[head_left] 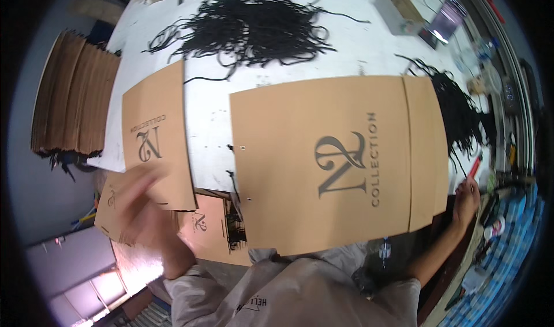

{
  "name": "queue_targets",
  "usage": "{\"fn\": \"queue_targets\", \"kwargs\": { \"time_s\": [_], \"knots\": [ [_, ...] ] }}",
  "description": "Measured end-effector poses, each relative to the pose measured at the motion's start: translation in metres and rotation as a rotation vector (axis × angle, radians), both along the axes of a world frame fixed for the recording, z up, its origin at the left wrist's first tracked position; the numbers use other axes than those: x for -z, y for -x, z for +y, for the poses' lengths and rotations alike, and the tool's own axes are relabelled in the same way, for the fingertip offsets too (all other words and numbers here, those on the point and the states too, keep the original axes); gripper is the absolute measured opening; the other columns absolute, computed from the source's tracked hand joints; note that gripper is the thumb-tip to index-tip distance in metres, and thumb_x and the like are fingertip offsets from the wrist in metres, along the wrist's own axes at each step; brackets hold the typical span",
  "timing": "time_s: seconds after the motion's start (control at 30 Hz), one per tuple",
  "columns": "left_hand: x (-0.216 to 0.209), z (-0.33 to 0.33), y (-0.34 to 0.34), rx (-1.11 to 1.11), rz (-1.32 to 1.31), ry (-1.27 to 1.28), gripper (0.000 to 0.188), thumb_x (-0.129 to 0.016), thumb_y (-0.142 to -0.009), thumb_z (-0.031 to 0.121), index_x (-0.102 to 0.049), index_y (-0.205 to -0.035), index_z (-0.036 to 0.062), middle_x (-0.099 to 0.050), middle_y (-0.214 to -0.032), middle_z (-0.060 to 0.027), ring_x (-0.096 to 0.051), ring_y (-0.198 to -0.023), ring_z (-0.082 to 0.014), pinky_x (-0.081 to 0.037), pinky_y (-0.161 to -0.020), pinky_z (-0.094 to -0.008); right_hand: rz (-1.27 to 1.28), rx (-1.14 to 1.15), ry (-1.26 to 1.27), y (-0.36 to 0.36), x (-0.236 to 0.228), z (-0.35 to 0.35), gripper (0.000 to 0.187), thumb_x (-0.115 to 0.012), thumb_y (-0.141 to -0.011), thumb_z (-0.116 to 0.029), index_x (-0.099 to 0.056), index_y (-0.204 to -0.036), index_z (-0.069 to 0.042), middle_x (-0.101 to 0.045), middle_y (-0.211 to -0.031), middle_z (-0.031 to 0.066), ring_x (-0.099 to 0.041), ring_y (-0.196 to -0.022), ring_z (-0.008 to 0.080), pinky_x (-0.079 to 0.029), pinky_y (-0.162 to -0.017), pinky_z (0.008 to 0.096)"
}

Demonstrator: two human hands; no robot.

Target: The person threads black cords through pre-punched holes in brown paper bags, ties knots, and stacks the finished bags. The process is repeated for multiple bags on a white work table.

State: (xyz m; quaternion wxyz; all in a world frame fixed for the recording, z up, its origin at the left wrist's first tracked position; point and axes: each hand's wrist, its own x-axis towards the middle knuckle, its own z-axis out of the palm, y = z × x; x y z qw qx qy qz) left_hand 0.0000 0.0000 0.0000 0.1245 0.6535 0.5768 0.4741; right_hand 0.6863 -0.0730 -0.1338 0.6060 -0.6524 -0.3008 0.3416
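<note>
A large brown cardboard bag with dark printing and two small punched holes lies in front of me, its folded end to the right. Black cord ends stick out by its left edge. At the left, my left hand is smeared by motion over another brown printed cardboard bag; its fingers cannot be made out clearly. Off the big bag's right side, my right hand is closed on a slim red object with a dark tip, its exact kind unclear.
A heap of black cords lies at the far side of the white table; a second cord bundle is at right. Stacked cardboard stands far left. A box and a phone-like device sit far right.
</note>
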Motion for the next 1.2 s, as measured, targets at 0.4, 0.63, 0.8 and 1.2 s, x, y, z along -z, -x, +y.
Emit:
{"fn": "queue_targets", "kwargs": {
  "time_s": [0.4, 0.63, 0.8, 1.2],
  "knots": [
    [0.086, 0.009, -0.011, -0.17, -0.548, 0.482, 0.03, -0.077, -0.09, 0.004, -0.066, -0.116, -0.0064, -0.065, -0.084, -0.001, -0.058, -0.07, -0.0039, -0.048, -0.065, -0.02, 0.04, -0.486, -0.221, 0.325, -0.094, 0.09, 0.021, -0.065, -0.097, 0.001, -0.068, -0.118, 0.002, -0.07, -0.105, 0.0161, -0.066, -0.084, 0.0188, -0.055, -0.07, 0.0306],
    [0.071, -0.009, -0.032, 0.134, -0.833, 0.671, 0.035, -0.072, -0.093, -0.002, -0.063, -0.127, -0.0057, -0.063, -0.089, -0.002, -0.06, -0.073, -0.0021, -0.048, -0.064, -0.0183, -0.36, -0.899, -0.242, 0.428, -0.095, 0.108, 0.02, -0.071, -0.088, 0.009, -0.077, -0.104, 0.0, -0.07, -0.09, 0.0112, -0.065, -0.075, 0.0149, -0.052, -0.064, 0.0271],
    [0.081, -0.015, -0.042, 0.246, -0.874, 0.69, 0.04, -0.066, -0.095, -0.005, -0.057, -0.134, -0.0071, -0.067, -0.105, -0.0064, -0.068, -0.083, -0.0088, -0.053, -0.067, -0.0213, -0.367, -0.912, -0.236, 0.455, -0.069, 0.099, 0.022, -0.071, -0.088, 0.008, -0.075, -0.108, 0.0, -0.07, -0.089, 0.0115, -0.068, -0.074, 0.0176, -0.052, -0.063, 0.0264],
    [0.086, -0.015, -0.043, 0.301, -0.987, 0.708, 0.033, -0.056, -0.098, -0.009, -0.054, -0.131, -0.0079, -0.067, -0.119, -0.0129, -0.069, -0.095, -0.0111, -0.056, -0.079, -0.0228, -0.61, -0.8, -0.398, 0.466, -0.053, 0.096, 0.021, -0.074, -0.082, 0.01, -0.072, -0.101, 0.001, -0.066, -0.086, 0.0119, -0.067, -0.073, 0.0207, -0.051, -0.059, 0.0285]
  ]
}}
